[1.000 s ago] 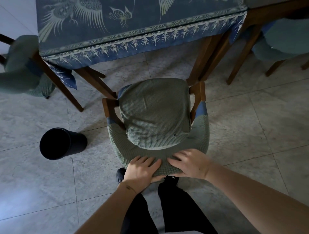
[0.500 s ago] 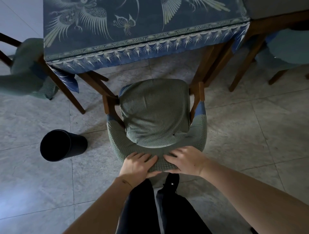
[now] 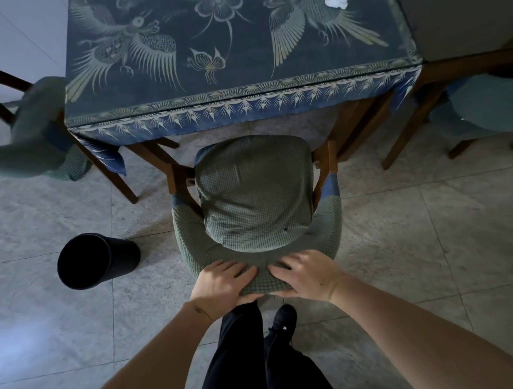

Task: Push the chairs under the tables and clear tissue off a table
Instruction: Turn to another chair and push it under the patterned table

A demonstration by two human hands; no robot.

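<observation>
A chair [image 3: 254,194] with a green knitted cover and wooden arms stands in front of me, its seat front close to the table's near edge. My left hand [image 3: 222,283] and my right hand [image 3: 308,275] both grip the top of its curved backrest, thumbs behind. The table [image 3: 222,97] wears a dark blue cloth with bird and butterfly patterns. A white tissue [image 3: 336,2] lies on the table at the far right, cut by the frame's top edge.
A black cylindrical bin [image 3: 91,261] stands on the tiled floor left of the chair. Another green-covered chair [image 3: 36,133] sits at the table's left side, and a teal chair [image 3: 480,108] under a second wooden table at the right. My legs and shoe [image 3: 283,319] are behind the chair.
The chair has slid forward toward the table with both hands on its backrest. More of the tabletop has come into view, including the tissue.
</observation>
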